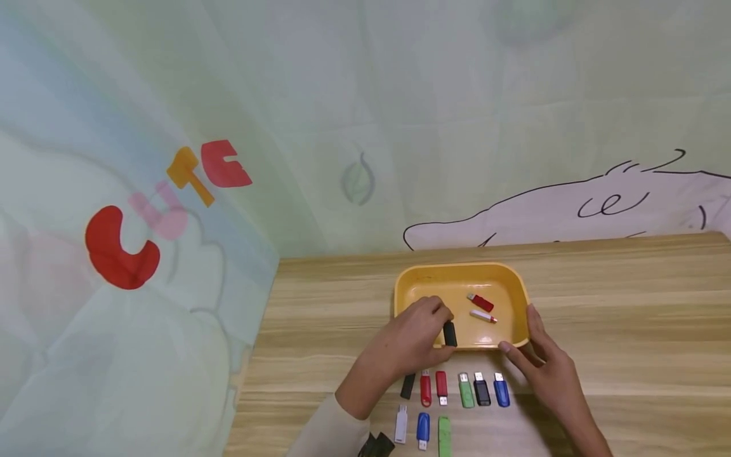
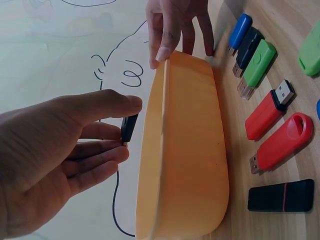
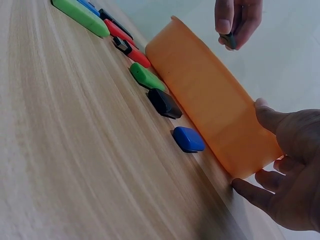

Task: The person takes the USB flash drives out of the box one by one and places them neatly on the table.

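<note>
My left hand [image 1: 412,333] pinches a black USB stick [image 1: 450,334] between thumb and fingers, above the near left part of a yellow plastic tray [image 1: 434,284]. In the left wrist view the same stick [image 2: 129,127] hangs clear of the tray's rim. My right hand [image 1: 553,376] grips the tray's near right corner, thumb at the near rim and fingers along the right side. Inside the tray lie a red USB stick [image 1: 481,302] and a white one with a red end [image 1: 483,316]. The left hand and forearm hide part of the tray's left side.
Several USB sticks lie in rows before the tray, among them a black one [image 1: 408,386], a green one [image 1: 466,390] and a blue one [image 1: 501,390]. A grey stick [image 1: 401,424] and a long green one [image 1: 444,437] are nearer. A printed cloth [image 1: 320,127] hangs behind the wooden table [image 1: 628,330].
</note>
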Demonstrator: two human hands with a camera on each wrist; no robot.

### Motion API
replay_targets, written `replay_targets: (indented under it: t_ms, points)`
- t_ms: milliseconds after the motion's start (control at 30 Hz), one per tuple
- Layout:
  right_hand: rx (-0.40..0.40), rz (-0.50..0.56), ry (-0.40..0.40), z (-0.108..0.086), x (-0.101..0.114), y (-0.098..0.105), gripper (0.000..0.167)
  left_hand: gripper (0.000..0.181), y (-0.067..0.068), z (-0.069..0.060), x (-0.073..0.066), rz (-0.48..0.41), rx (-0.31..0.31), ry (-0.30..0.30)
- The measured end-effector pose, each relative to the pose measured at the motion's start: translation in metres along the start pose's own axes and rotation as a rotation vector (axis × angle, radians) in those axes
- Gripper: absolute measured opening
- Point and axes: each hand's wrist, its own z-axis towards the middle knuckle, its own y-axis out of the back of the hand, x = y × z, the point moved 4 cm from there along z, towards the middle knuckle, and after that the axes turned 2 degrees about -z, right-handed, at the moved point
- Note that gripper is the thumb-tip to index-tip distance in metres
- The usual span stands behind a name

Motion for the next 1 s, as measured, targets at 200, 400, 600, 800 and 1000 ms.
replay_targets:
  t_ms: [200,400,600,800,1000]
  points:
    - [0.005,-0.002,-0.012,-0.001,0.0,0.0,0.087,0.045,0.0,-0.005,-0.004,0.005,-0.011,-0.023]
    - [0.006,0.0,-0.017,-0.001,-0.001,0.0,0.088,0.045,-0.002,-0.009,-0.008,0.008,-0.031,-0.049]
    - [0.007,-0.003,-0.026,-0.001,-0.001,0.0,0.089,0.045,-0.003,-0.012,-0.009,-0.01,-0.023,-0.059]
    - [0.018,0.029,-0.03,0.0,0.0,0.0,0.089,0.048,-0.004,-0.016,-0.011,-0.025,-0.002,-0.048]
    - [0.021,0.045,-0.027,-0.001,-0.001,0.0,0.088,0.049,-0.008,-0.019,-0.012,-0.038,0.022,-0.056]
